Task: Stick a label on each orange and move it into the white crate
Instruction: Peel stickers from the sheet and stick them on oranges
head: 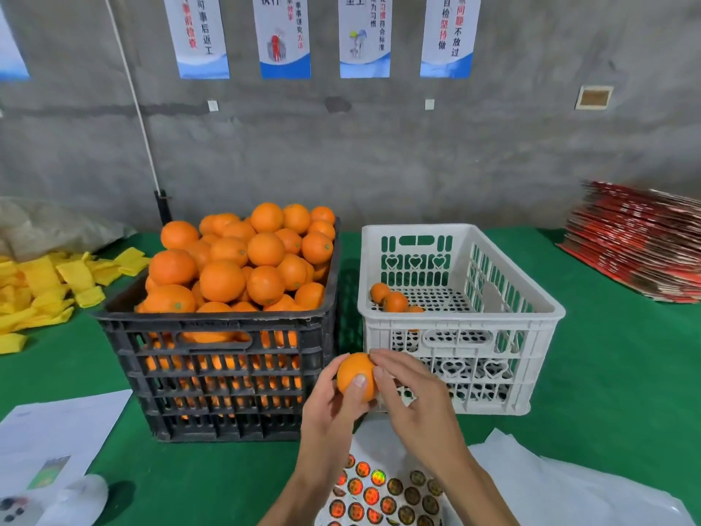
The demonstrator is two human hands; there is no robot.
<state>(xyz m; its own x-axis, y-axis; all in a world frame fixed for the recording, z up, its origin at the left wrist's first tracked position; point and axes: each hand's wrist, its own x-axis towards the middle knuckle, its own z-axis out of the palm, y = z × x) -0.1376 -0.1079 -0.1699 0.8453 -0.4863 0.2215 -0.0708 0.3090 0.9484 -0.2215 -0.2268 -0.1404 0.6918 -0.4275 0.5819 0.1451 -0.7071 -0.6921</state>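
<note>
Just in front of the white crate (459, 320), my left hand (333, 408) grips an orange (354, 375) while my right hand (413, 400) pinches at its side, above the label sheet (383, 495)

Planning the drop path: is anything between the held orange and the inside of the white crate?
Only the white crate's own near wall, which the orange in the left hand sits in front of and below. The top is open, with three oranges at its far left.

Orange (354, 375) held before white crate (531, 298), three oranges (394, 301) inside
</note>
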